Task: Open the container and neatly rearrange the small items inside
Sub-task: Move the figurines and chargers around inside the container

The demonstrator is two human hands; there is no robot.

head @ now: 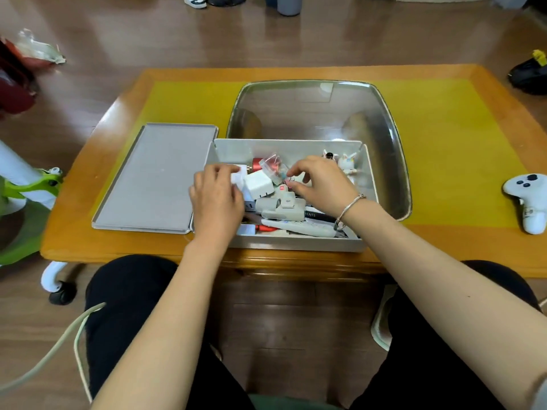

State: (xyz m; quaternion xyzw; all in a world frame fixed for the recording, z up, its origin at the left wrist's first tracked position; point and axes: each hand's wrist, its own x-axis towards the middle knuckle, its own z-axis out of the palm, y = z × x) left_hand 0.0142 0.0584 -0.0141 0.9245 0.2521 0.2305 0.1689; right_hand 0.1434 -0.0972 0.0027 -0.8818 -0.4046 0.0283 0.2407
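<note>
The open container [291, 247] sits at the table's [88, 247] near edge, lid [154, 179] at nine o'clock. Left hand [217, 199] curls over white blocks [257, 184]; right hand [321, 183] pinches a small clip [288, 181].

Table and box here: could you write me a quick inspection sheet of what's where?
Surface: wooden table with yellow mat.
Job's things: open grey container, small items jumbled inside; lid lies flat to its left.
Clutter: steel tray behind the container; white controller on the right.
Hands: left hand holds a white block; right hand pinches a small item.
Cables: grey cord beside the left knee.
Surroundings: wood floor, shoes, green-and-white stand.
</note>
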